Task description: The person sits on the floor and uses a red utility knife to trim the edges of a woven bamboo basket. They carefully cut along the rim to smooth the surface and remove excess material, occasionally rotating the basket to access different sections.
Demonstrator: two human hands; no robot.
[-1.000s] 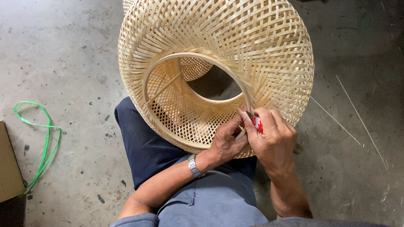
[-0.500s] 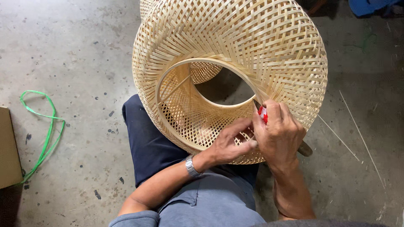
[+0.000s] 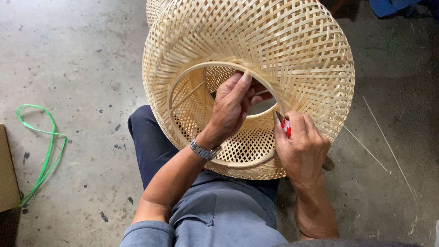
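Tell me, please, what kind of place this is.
Probably a handicraft workshop, with the work done sitting on the floor. A large woven bamboo shade rests on the person's lap, loose bamboo slivers lie on the stained concrete floor, and the right hand holds a small red-handled tool.

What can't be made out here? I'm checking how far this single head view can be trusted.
- Red-handled tool: mostly hidden in the right hand.
- Left hand fingertips: hidden behind the round woven bamboo basket's hoop rim.
- Brown cardboard box: cut off by the left edge.
- Blue object: cut off at top.
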